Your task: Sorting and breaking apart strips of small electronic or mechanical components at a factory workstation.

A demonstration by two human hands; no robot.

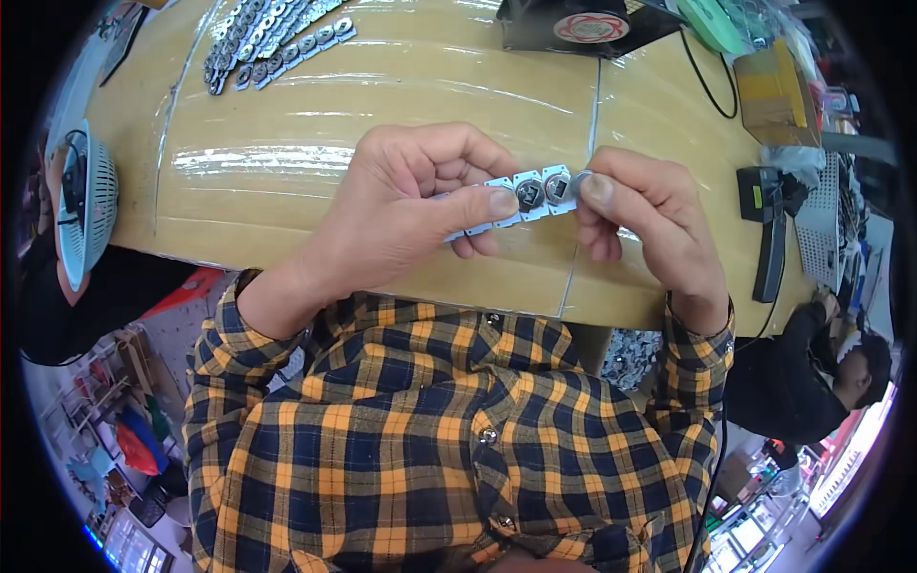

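In front of my chest I hold a strip of joined small white square plates (517, 177), which rises slightly to the right. Dark round metal parts (530, 194) sit on the plates that show. My left hand (396, 205) is closed around the strip's left part, thumb on top, and hides that end. A small grey round disc (579, 181) is pinched between thumb and forefinger of my right hand (659, 215), against the strip's right end. Whether the disc is fixed to the strip I cannot tell.
Several similar strips (272, 38) lie at the table's (382, 95) far left. A black box-shaped device (564, 27) stands at the back, a cardboard box (776, 95) and black tool (767, 229) at right. Beside a light-blue basket (91, 205) and at far right, other people (798, 372) are partly visible.
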